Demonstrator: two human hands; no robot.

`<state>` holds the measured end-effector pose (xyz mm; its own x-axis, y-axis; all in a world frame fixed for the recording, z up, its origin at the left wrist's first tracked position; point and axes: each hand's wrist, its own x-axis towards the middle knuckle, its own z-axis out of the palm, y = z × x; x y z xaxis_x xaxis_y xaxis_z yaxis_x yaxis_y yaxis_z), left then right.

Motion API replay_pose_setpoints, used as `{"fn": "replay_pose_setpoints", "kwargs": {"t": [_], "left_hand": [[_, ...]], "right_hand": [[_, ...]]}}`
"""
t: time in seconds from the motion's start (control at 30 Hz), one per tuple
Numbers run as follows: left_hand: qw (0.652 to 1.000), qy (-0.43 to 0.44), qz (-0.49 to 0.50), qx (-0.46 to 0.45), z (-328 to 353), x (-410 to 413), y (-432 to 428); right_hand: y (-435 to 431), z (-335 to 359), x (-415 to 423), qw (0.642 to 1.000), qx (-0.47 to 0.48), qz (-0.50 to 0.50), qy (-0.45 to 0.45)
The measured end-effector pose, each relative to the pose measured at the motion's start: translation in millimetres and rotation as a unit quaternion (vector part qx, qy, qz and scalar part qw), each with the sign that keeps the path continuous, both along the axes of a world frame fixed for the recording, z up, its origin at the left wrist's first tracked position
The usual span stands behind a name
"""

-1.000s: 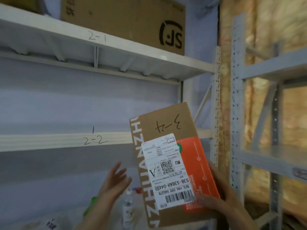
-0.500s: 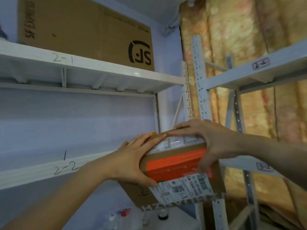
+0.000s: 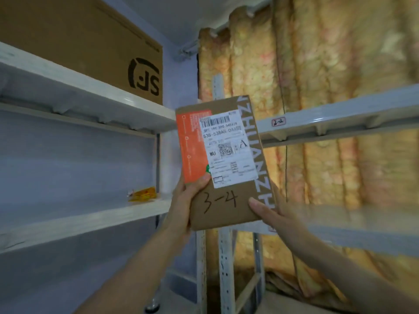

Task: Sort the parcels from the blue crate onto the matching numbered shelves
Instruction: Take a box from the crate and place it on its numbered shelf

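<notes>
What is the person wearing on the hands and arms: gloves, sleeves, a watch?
Nothing visible. The left hand and right hand are bare, with no gloves, rings or watch. The left forearm and right forearm are bare to the frame's edge; no sleeve shows.

Upper left shelf (image 3: 68, 80) carries a big cardboard box (image 3: 90, 41). Lower left shelf (image 3: 79, 225) has a small yellow packet (image 3: 142, 194) near its right end. Right grey shelf (image 3: 351, 111) has a label (image 3: 278, 121) reading 2-2.

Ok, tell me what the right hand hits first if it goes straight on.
The right hand grips the parcel; pushed on up-left, both would probably meet the grey upright post behind first, though depth is unclear.
</notes>
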<state>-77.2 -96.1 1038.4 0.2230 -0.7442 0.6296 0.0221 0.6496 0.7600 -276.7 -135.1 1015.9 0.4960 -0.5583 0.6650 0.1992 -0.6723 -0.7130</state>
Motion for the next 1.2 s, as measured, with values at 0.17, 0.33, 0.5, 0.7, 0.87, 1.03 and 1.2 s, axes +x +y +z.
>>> {"fn": "replay_pose_setpoints", "kwargs": {"t": [0.17, 0.33, 0.5, 0.7, 0.87, 1.03, 1.2], "left_hand": [[0.998, -0.01, -0.029, 0.053, -18, -54, -44], [0.986, -0.064, -0.136, 0.076, -56, -123, -47], [0.967, -0.193, -0.163, 0.046, -62, -181, -43], [0.948, -0.239, -0.203, 0.045, -53, -277, -29], [0.95, -0.208, -0.233, 0.009, -57, -387, -19], [0.952, -0.152, -0.264, -0.028, -59, -508, -4], [0.95, -0.142, -0.274, -0.04, -64, -607, 0]], "right_hand": [[-9, -16, -41, 0.987, 0.051, -0.101, -0.11], [-3, -41, -108, 0.971, 0.018, -0.219, -0.099], [25, -47, -178, 0.953, 0.007, -0.297, -0.06], [48, -46, -283, 0.897, -0.012, -0.441, -0.011], [76, -43, -386, 0.906, 0.0, -0.42, 0.057], [113, -29, -502, 0.89, 0.018, -0.448, 0.078], [128, -26, -587, 0.837, -0.016, -0.544, 0.053]]}}
